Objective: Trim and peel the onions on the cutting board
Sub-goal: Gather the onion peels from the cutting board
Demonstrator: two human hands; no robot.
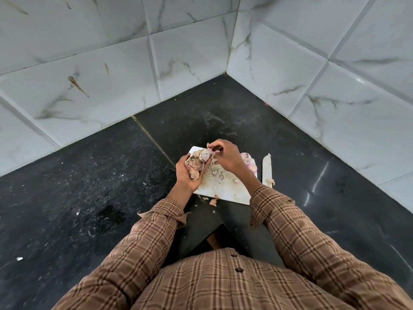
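Observation:
My left hand [186, 173] cups an onion [204, 157] together with a wad of dry brownish skins [194, 165], held over the left end of the white cutting board [225, 186]. My right hand [225, 156] pinches a strip of pinkish skin [211, 151] at the top of that onion. Peeled pink onions [248, 161] lie at the board's far right corner, partly hidden behind my right wrist. Trimmed root ends [218, 173] are scattered on the board.
A white knife [267, 168] lies on the black counter just right of the board. Loose skin scraps [213, 201] sit on the counter at the board's near edge. Marble-patterned tiled walls meet in a corner behind the board.

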